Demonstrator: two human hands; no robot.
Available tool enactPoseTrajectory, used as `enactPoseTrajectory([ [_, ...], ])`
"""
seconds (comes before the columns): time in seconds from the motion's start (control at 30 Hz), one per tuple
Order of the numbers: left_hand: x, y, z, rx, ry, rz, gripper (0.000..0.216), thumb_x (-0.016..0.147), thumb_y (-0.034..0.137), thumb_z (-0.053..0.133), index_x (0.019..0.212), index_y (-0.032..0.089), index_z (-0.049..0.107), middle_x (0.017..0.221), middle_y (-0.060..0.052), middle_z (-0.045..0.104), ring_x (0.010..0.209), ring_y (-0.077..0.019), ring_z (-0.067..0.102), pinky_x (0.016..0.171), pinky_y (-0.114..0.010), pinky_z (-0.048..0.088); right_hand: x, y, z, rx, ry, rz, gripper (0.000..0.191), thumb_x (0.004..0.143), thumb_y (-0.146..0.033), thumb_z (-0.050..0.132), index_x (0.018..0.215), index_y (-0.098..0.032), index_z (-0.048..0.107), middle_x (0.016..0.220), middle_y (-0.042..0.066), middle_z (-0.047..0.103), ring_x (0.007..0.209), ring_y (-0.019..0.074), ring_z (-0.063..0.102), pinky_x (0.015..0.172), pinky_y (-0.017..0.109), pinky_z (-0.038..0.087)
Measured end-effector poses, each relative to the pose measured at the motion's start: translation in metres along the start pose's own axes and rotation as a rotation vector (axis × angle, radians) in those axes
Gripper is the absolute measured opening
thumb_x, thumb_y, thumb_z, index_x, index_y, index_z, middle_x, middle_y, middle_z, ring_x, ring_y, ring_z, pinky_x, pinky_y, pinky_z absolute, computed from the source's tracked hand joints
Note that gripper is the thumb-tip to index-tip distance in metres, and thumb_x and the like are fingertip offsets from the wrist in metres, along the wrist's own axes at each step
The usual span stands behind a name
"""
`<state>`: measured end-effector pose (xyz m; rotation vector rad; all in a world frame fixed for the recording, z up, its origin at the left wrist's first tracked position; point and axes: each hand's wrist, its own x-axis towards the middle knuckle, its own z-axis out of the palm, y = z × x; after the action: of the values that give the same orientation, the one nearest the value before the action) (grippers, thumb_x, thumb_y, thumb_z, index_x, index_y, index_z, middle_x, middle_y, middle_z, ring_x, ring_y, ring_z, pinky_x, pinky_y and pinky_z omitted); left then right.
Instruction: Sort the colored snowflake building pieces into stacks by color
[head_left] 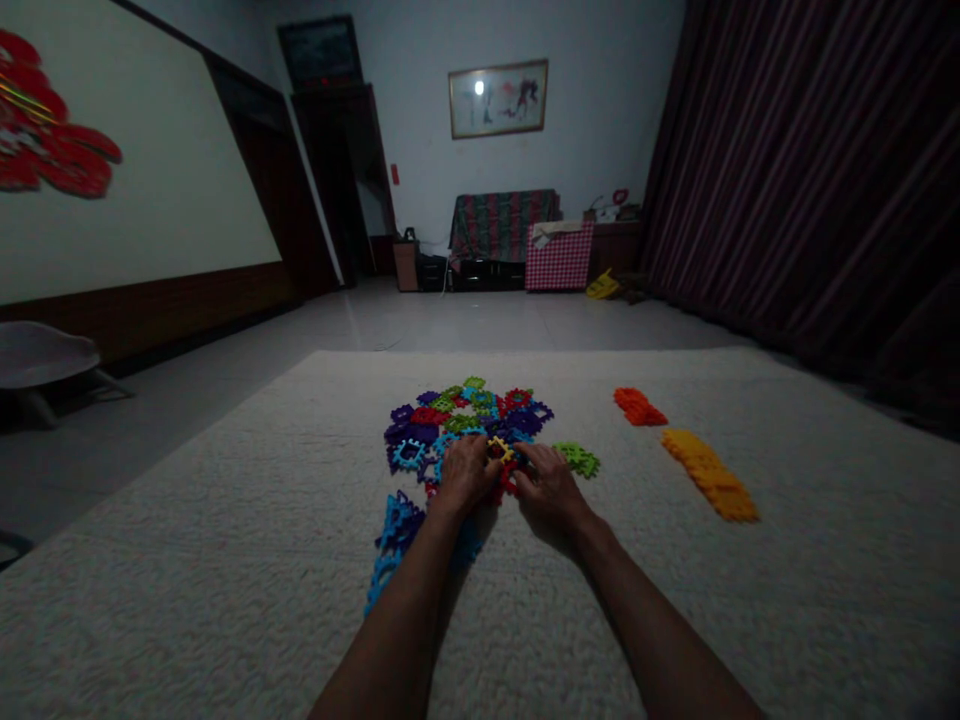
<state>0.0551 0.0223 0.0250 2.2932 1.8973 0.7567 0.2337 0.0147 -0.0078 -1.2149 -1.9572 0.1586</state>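
Note:
My left hand (466, 470) is closed at the near side of a spread of colourful toothed plastic pieces, its thumb against a yellow gear-shaped piece (499, 450). Facing it from the right, my right hand (551, 482) has curled fingers and a thumb by the yellow piece and a red piece (509, 480); what it grips is too small to make out. Blue, purple, green and red pieces (409, 454) lie flat and overlapping around and beyond my hands. Part of the spread is hidden under my fingers.
Blue and purple pieces (397, 525) lie near my left forearm. To the right are a green stack (576, 458), an orange-red stack (639, 406) and a long yellow-orange row (709, 475). All rest on a pale textured mat (825, 560). A stool (45, 355) stands left.

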Motion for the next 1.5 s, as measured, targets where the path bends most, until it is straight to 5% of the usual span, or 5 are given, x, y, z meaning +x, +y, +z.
enactPoseTrajectory([
  [0.3, 0.005, -0.002, 0.009, -0.132, 0.08, -0.037, 0.033, 0.083, 0.014, 0.064, 0.114, 0.02, 0.072, 0.11, -0.008, 0.072, 0.109, -0.0224, 0.065, 0.1, -0.035, 0.049, 0.001, 0.003, 0.007, 0.056, -0.029, -0.004, 0.038, 0.083, -0.019, 0.057, 0.12, -0.019, 0.066, 0.115, 0.011, 0.072, 0.107, 0.0258, 0.063, 0.099, 0.045, 0.044],
  [0.63, 0.015, 0.005, 0.007, -0.914, 0.125, -0.246, 0.022, 0.068, 0.026, 0.072, 0.087, 0.016, 0.077, 0.084, -0.006, 0.078, 0.081, -0.0219, 0.073, 0.075, -0.031, 0.056, 0.003, -0.012, 0.002, 0.047, 0.032, -0.031, 0.047, 0.081, -0.031, 0.071, 0.126, -0.019, 0.062, 0.12, 0.013, 0.069, 0.112, 0.0283, 0.061, 0.099, 0.045, 0.046],
  [1.07, 0.008, 0.022, 0.023, -0.905, 0.122, -0.193, 0.031, 0.075, 0.038, 0.064, 0.096, 0.019, 0.076, 0.096, -0.007, 0.079, 0.09, -0.0235, 0.073, 0.084, -0.034, 0.058, 0.001, -0.008, -0.005, -0.046, 0.051, 0.2, 0.036, 0.079, -0.029, 0.067, 0.113, -0.017, 0.062, 0.107, 0.01, 0.065, 0.102, 0.0251, 0.06, 0.094, 0.04, 0.049],
  [1.33, -0.013, 0.036, 0.036, -0.475, 0.158, 0.086, 0.026, 0.084, 0.022, 0.052, 0.099, 0.022, 0.074, 0.093, -0.006, 0.076, 0.088, -0.0208, 0.07, 0.085, -0.032, 0.055, -0.042, 0.044, -0.087, -0.224, 0.312, 0.328, 0.046, 0.079, -0.033, 0.068, 0.12, -0.015, 0.059, 0.117, 0.015, 0.062, 0.114, 0.028, 0.058, 0.104, 0.043, 0.047],
  [1.5, -0.02, 0.038, 0.044, -0.32, 0.089, 0.163, 0.027, 0.087, 0.02, 0.051, 0.102, 0.02, 0.073, 0.09, -0.006, 0.072, 0.085, -0.02, 0.069, 0.081, -0.029, 0.053, -0.086, 0.076, -0.153, -0.514, 0.382, 0.721, 0.047, 0.084, -0.036, 0.063, 0.127, -0.016, 0.059, 0.124, 0.017, 0.06, 0.115, 0.0297, 0.059, 0.1, 0.042, 0.048],
])
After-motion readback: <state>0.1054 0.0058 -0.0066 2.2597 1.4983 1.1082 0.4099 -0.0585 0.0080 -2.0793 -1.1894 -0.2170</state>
